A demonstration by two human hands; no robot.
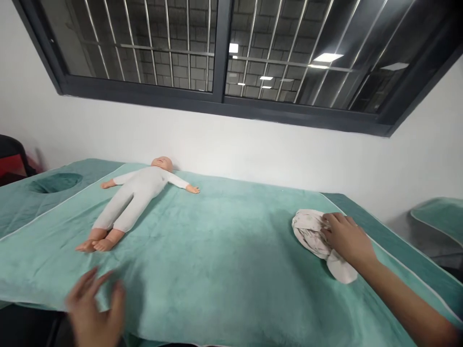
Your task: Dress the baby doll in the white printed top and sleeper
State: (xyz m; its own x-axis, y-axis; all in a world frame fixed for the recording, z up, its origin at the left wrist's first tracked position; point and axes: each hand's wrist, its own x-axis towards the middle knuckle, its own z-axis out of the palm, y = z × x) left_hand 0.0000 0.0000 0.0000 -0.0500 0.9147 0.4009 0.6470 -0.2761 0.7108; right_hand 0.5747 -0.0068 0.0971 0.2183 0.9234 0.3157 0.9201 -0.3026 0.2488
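Note:
A baby doll (pixel 134 197) in a pale grey one-piece lies on its back on the teal towel (pixel 224 250) that covers the bed, head toward the wall, arms spread. My right hand (pixel 346 238) rests on a crumpled white patterned cloth (pixel 311 235) at the right of the towel, fingers curled onto it. My left hand (pixel 94 308) hovers over the near edge of the towel at lower left, fingers spread, holding nothing; it is blurred by motion. The doll's feet lie a short way beyond that hand.
The bed stands against a white wall (pixel 253 154) under a barred dark window (pixel 217 53). A round face hole (pixel 56 183) shows at the bed's left end. A second teal-covered surface (pixel 439 217) sits at far right. A red and black object (pixel 12 161) is at far left.

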